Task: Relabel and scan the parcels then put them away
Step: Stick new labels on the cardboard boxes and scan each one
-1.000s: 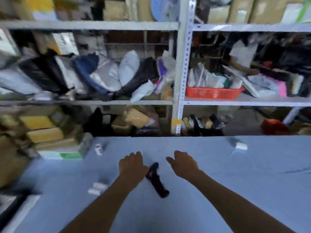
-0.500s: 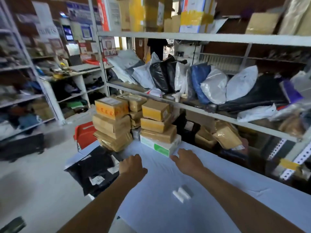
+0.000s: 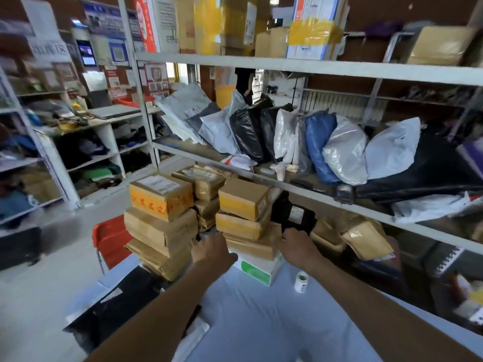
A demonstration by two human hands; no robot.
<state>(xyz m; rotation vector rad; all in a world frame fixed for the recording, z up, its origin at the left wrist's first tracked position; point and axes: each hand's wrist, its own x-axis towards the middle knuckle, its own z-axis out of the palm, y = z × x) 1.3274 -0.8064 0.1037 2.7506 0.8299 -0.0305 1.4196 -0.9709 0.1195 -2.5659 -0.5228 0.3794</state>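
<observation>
Since the stack (image 3: 244, 226) stands at 12 o'clock on the worktop (image 3: 261, 322), I reach out with both arms: my left grip (image 3: 213, 250) at its 9 o'clock side, my right grip (image 3: 298, 242) at 3 o'clock, flanking it, I judge, to lift squarely. My knuckles hide the fingers, so I cannot tell whether either is closed. The roll (image 3: 302, 282) stands at 5 o'clock, handy for relabelling.

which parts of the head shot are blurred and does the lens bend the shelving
Head view: the wall posters and left rack are motion-smeared; the stacked boxes in the middle are sharp enough to show labels; the shelf rail slants and its uprights lean, typical of the wide lens.
</observation>
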